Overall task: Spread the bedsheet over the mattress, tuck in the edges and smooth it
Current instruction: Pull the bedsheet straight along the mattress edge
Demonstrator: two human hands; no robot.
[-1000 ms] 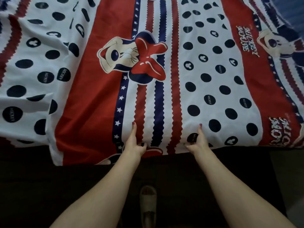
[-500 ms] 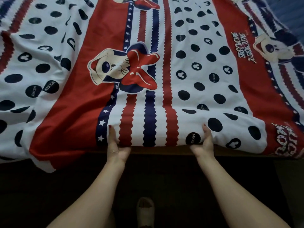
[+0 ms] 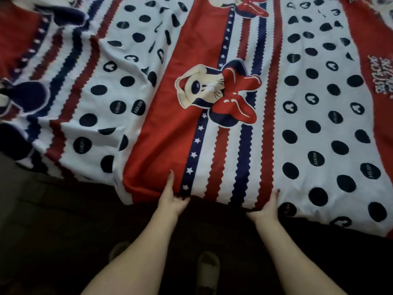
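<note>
Bedsheet point(image 3: 212, 145), patterned: near edge is pinched by left hand point(image 3: 171, 199) and right hand point(image 3: 266, 209), thumbs on top, fingers tucked beneath.

Light is soft and even on the bedsheet point(image 3: 234, 145), no glare. Below its edge the floor point(image 3: 63, 241) falls into deep shadow — little detail there. Overall grain is soft, slightly blurred; the wide lens bends the stripes outward near the frame edges — my forearms look dim.

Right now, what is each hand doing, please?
Left hand: grips the near edge of the bedsheet.
Right hand: grips the same edge.
</note>
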